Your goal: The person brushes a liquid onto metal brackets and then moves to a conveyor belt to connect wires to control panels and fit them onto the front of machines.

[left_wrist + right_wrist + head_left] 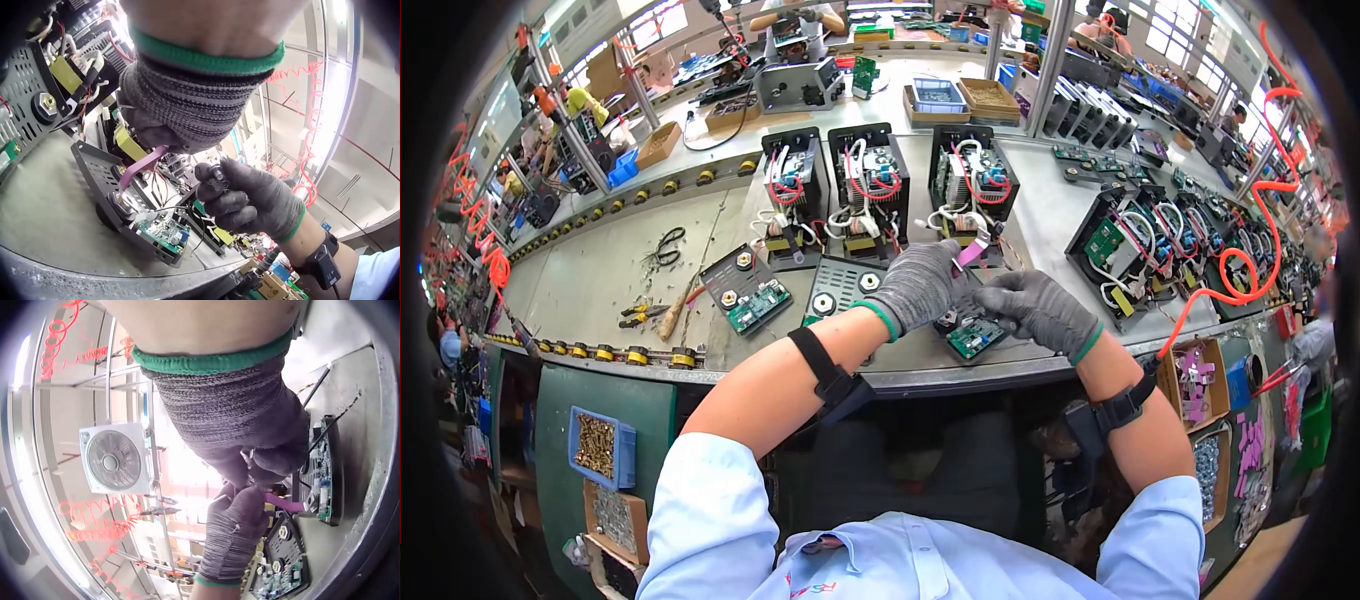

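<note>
My left hand (920, 287), in a grey knit glove, pinches a bent purple strip (972, 250) above the front panel nearest me. The left wrist view shows the strip (140, 167) reaching down toward a brass-nutted terminal (119, 201) on that panel. Just right of it, my gloved right hand (1040, 312) holds a small metal bolt (217, 172) between thumb and curled fingers. A green circuit board (977, 337) is fixed to the panel below both hands. Behind stands an open black device (970, 180) with white and red wires.
Two more open devices (868, 185) stand to the left, with panels (745, 290) lying before them. Pliers (643, 315) and a wooden-handled tool (670, 320) lie left. A coiled orange hose (1235, 285) hangs at right, near a box of purple strips (1197, 380).
</note>
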`<state>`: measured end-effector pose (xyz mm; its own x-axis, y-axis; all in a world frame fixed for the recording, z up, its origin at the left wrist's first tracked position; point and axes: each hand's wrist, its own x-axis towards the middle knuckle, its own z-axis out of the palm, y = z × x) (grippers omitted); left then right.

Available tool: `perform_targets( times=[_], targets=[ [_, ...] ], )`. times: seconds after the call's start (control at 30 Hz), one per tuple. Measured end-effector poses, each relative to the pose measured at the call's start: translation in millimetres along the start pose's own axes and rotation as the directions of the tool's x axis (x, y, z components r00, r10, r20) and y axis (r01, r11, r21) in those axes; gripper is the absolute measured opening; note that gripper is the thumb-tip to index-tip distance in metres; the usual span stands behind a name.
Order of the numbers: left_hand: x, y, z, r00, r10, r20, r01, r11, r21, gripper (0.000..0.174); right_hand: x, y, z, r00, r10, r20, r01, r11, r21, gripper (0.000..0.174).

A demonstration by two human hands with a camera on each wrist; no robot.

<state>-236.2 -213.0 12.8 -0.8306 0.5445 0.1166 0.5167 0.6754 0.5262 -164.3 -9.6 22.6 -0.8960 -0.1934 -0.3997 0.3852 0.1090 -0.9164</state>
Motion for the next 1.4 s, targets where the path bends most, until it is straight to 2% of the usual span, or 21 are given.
perform_targets(
  times=[0.03,0.07,0.17,0.23,0.33,0.37,0.47,0.5,0.53,0.6,0.63,0.7,0.73,0.9,1.03,1.13,1.2,1.23,1.3,1.33,1.4],
  targets=[
    [0.5,-2.8,1.9,1.0,0.007,-0.016,-0.006,1.0,0.004,0.028,9.6,0.6,1.2,0.993,-0.118,0.0,0.112,0.944,-0.31,0.042],
    [0.5,-4.1,2.3,1.0,0.004,-0.022,-0.004,1.0,-0.003,0.028,19.5,0.8,1.9,0.972,-0.23,0.038,0.208,0.782,-0.588,0.039],
    [0.0,-10.8,3.0,0.999,-0.018,-0.045,0.016,0.999,-0.042,0.027,42.3,0.9,6.3,0.973,-0.211,0.099,0.207,0.589,-0.781,0.029],
    [1.8,-16.4,6.7,0.998,-0.028,-0.06,0.024,0.997,-0.068,0.028,53.6,0.3,10.2,0.969,-0.189,0.161,0.233,0.472,-0.85,0.038],
    [1.0,-18.6,7.7,0.997,-0.022,-0.077,0.016,0.997,-0.08,0.029,59.9,6.2,20.3,0.98,-0.15,0.129,0.188,0.512,-0.838,0.036],
    [0.6,-18.5,7.1,0.997,-0.021,-0.068,0.016,0.997,-0.077,0.031,63.5,9.7,22.3,0.982,-0.142,0.122,0.173,0.434,-0.884,0.035],
    [-1.7,-16.4,3.8,0.998,-0.024,-0.053,0.019,0.995,-0.094,0.031,64.4,13.9,29.0,0.978,-0.172,0.121,0.181,0.395,-0.901,0.034],
    [-1.0,-16.9,5.7,0.998,-0.034,-0.056,0.028,0.995,-0.094,0.032,54.5,0.2,41.1,0.979,-0.166,0.116,0.151,0.219,-0.964,0.032],
    [-0.5,-18.0,6.9,0.998,-0.035,-0.053,0.03,0.995,-0.096,0.032,54.3,1.8,40.7,0.98,-0.162,0.115,0.15,0.22,-0.964,0.032],
    [0.1,-19.3,6.5,0.998,-0.041,-0.052,0.037,0.995,-0.09,0.032,52.2,7.9,38.8,0.923,-0.3,0.242,0.282,0.098,-0.954,0.032],
    [-1.1,-19.5,5.8,0.998,-0.046,-0.05,0.041,0.995,-0.093,0.032,52.7,13.5,37.4,0.924,-0.295,0.244,0.283,0.099,-0.954,0.032],
    [-3.9,-18.4,3.9,0.999,-0.043,-0.034,0.039,0.993,-0.11,0.031,53.6,20.8,37.1,0.83,-0.466,0.307,0.382,0.074,-0.921,0.033],
    [-4.4,-17.2,4.0,0.999,-0.044,-0.032,0.04,0.993,-0.111,0.031,53.3,18.8,38.3,0.831,-0.464,0.307,0.382,0.075,-0.921,0.033],
    [-4.8,-14.8,7.2,0.997,-0.054,-0.046,0.049,0.993,-0.106,0.029,51.0,6.2,51.5,0.957,-0.263,0.124,0.132,0.011,-0.991,0.037],
    [-5.8,-15.8,7.4,0.996,-0.066,-0.055,0.06,0.992,-0.107,0.029,57.7,11.1,45.7,0.955,-0.269,0.121,0.123,-0.009,-0.992,0.041],
    [-6.9,-14.7,9.4,0.995,-0.033,-0.09,0.024,0.995,-0.096,0.029,52.3,10.8,43.9,0.939,-0.309,0.149,0.188,0.098,-0.977,0.041],
    [-5.0,-11.6,7.8,0.995,-0.089,-0.04,0.086,0.993,-0.075,0.03,49.0,8.1,54.8,0.94,-0.338,0.04,0.06,0.048,-0.997,0.036],
    [-4.8,-11.0,6.4,0.995,-0.087,-0.046,0.084,0.994,-0.073,0.03,49.0,9.3,52.6,0.939,-0.343,0.041,0.06,0.045,-0.997,0.036],
    [-7.3,-12.1,6.3,0.996,-0.068,-0.057,0.062,0.994,-0.089,0.03,50.1,15.2,45.3,0.877,-0.47,0.097,0.194,0.164,-0.967,0.034],
    [-8.2,-12.7,7.4,0.996,-0.072,-0.057,0.067,0.994,-0.092,0.03,48.5,16.5,42.4,0.879,-0.466,0.1,0.197,0.163,-0.967,0.034],
    [-6.5,-11.4,7.8,0.994,-0.091,-0.054,0.084,0.99,-0.11,0.032,41.1,13.0,39.8,0.928,-0.329,0.176,0.201,0.043,-0.979,0.033]
  ],
)
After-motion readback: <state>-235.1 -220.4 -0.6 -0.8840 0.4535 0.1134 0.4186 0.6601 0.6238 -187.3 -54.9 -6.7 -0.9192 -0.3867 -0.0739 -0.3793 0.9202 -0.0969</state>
